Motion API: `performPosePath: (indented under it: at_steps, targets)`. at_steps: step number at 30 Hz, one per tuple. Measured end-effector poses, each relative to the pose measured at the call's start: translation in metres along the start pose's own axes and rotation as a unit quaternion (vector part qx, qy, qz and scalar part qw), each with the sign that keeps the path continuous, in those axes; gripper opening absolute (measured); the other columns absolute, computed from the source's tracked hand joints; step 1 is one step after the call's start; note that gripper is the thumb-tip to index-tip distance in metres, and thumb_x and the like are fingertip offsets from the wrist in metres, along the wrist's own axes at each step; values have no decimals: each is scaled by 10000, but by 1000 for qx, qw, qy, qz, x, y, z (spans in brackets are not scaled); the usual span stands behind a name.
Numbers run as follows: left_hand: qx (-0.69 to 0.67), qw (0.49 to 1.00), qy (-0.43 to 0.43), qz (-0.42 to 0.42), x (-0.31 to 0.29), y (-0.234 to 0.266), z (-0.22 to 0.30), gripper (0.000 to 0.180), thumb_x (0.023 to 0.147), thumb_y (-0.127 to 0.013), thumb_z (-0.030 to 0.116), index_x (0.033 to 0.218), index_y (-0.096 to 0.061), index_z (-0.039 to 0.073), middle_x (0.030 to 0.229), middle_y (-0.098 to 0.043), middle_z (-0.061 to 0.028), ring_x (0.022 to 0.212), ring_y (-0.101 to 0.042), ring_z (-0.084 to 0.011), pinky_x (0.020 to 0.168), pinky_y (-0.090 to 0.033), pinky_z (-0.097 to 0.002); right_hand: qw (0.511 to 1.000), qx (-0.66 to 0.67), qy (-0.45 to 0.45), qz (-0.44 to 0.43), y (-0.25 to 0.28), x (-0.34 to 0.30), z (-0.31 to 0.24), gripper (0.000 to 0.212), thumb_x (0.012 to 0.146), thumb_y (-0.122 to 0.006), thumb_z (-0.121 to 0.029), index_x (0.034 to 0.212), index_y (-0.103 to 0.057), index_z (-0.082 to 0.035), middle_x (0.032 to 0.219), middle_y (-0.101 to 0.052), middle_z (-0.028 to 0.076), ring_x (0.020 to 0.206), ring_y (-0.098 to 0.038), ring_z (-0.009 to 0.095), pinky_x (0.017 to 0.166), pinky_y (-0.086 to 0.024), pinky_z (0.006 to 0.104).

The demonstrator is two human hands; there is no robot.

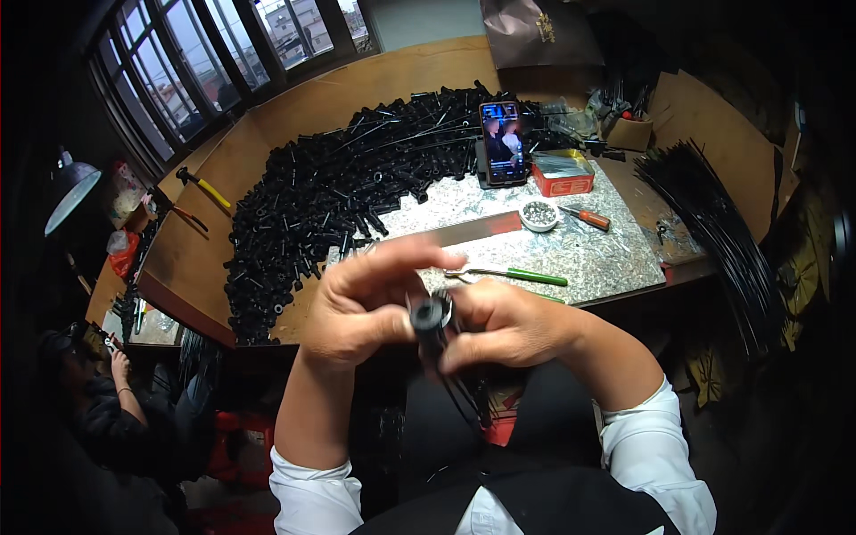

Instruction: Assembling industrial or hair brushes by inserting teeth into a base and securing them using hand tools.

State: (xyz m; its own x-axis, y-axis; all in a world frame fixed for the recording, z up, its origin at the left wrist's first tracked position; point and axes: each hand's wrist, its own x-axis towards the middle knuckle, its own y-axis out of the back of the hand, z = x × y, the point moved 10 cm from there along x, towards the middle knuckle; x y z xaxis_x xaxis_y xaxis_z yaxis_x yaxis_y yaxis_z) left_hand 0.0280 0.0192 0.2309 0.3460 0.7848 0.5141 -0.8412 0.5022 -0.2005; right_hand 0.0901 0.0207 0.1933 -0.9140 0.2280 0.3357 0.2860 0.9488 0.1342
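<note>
Both of my hands are raised in front of my body, over the near edge of the bench. A black tubular part with a hollow round end stands between them, and thin dark rods trail below it. My right hand is closed around its side, thumb and fingers pressing on it. My left hand curls at the other side, its thumb against the part near the hollow end; motion blurs its fingertips. Just beyond my hands lie green-handled pliers, partly hidden by my fingers.
A large heap of black tubular parts fills the bench's left and back. A phone stands upright beside a red box, a bowl of small metal pieces and a screwdriver. Black rods lie right. Another person sits lower left.
</note>
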Motion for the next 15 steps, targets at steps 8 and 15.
performPosePath:
  at_steps: [8,15]
  targets:
    - [192,958,-8,213,-13,31,-2,474,749,-703,-77,1141,-441,-20,890,-659,-114,810,-645,-142,704,-542,-240,887,-348,173,248,28,-4,-21,203,814,-683,-83,864,-507,3,683,-535,123,572,-557,283,520,-419,347]
    - [429,870,-37,240,-38,40,-2,368,718,-752,-32,1053,-598,-35,883,-656,-80,783,-641,-116,713,-527,-237,933,-289,124,173,29,-2,15,145,877,-582,-106,906,-499,9,767,-553,165,704,-574,331,603,-436,388]
